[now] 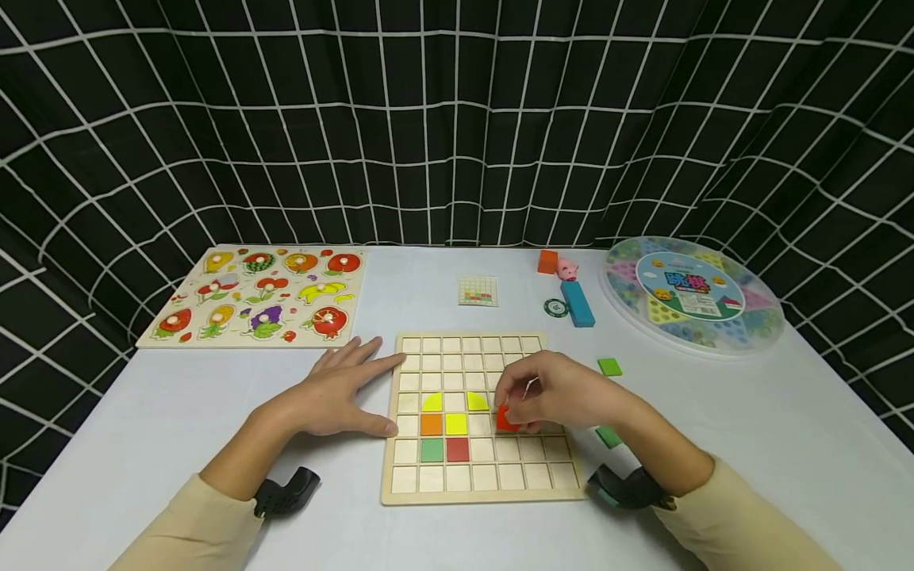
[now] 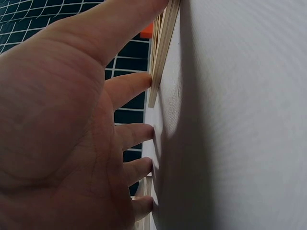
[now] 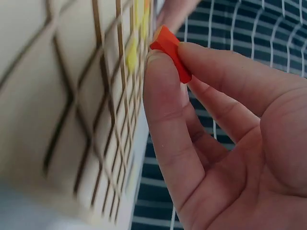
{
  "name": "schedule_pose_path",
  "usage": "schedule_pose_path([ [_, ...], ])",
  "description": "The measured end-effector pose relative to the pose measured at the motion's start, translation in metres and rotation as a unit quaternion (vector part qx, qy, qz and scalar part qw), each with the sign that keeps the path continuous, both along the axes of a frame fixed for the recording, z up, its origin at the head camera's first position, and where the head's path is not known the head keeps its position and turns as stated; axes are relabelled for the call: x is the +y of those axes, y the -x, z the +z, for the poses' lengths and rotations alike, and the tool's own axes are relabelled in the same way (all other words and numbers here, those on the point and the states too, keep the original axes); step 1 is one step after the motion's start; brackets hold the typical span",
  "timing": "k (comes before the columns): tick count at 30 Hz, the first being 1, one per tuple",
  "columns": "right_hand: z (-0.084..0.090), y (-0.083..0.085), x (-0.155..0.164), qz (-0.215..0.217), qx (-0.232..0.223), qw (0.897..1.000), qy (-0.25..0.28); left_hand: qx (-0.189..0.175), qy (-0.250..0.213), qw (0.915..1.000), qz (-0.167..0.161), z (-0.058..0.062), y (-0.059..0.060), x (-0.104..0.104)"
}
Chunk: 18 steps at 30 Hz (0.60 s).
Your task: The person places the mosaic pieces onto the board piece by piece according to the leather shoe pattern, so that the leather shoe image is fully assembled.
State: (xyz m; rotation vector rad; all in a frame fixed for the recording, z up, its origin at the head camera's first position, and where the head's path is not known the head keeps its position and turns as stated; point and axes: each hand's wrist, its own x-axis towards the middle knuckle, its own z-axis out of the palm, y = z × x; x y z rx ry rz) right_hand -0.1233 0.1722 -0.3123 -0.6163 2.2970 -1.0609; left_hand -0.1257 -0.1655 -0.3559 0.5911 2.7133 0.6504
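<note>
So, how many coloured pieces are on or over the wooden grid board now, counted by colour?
Yellow: 3, two quarter-round pieces and one square
Red: 2, one square in a cell and one red piece pinched in the right hand
Orange: 1
Green: 1
Total: 7

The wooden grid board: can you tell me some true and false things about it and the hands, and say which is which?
1. The right hand pinches a red tile over the wooden grid board. True.
2. The left hand holds a green tile. False: it lies flat on the table, holding nothing, its fingertips at the board's left edge.
3. Two yellow curved tiles sit on the board. True.
4. The fruit puzzle lies on the board's right. False: it lies to the far left.
5. Every square on the board is filled. False: most are bare.
</note>
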Motion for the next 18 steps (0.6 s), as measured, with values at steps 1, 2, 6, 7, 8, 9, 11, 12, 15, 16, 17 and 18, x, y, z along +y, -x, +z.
schedule_pose_path([
  [1,-0.001,-0.001,-0.006,0.010,0.002,1.000,-0.002,0.000,0.000,1.0000,0.000,0.000,0.000,0.000],
  [2,-0.003,-0.002,-0.010,0.020,0.004,1.000,-0.003,0.000,0.000,1.0000,0.000,-0.001,0.000,0.000],
  [6,-0.010,-0.003,-0.026,0.046,0.020,0.999,-0.014,-0.001,0.001,1.0000,0.001,-0.001,0.001,-0.001],
  [7,-0.011,-0.004,-0.029,0.048,0.021,0.998,-0.018,-0.002,0.001,1.0000,0.001,-0.001,0.000,-0.001],
  [8,-0.012,-0.004,-0.031,0.048,0.024,0.998,-0.022,-0.002,0.002,1.0000,0.000,-0.001,0.001,-0.001],
  [9,-0.013,-0.005,-0.033,0.047,0.026,0.998,-0.027,-0.002,0.002,1.0000,-0.001,-0.001,0.001,-0.001],
  [11,-0.012,-0.007,-0.036,0.040,0.027,0.998,-0.035,-0.002,0.003,1.0000,-0.002,-0.001,0.001,-0.001],
  [12,-0.012,-0.008,-0.037,0.037,0.028,0.998,-0.040,-0.002,0.004,1.0000,-0.001,-0.002,0.001,-0.001],
  [15,-0.010,-0.011,-0.039,0.039,0.052,0.996,-0.055,-0.001,0.007,1.0000,0.001,-0.002,0.002,0.000],
  [16,-0.010,-0.012,-0.039,0.044,0.063,0.995,-0.058,-0.001,0.008,1.0000,0.002,-0.002,0.002,0.000],
  [17,-0.010,-0.013,-0.039,0.049,0.074,0.994,-0.061,0.000,0.009,1.0000,0.002,-0.002,0.002,0.000],
  [18,-0.010,-0.014,-0.039,0.056,0.084,0.993,-0.062,0.001,0.010,0.9999,0.002,-0.002,0.002,0.000],
])
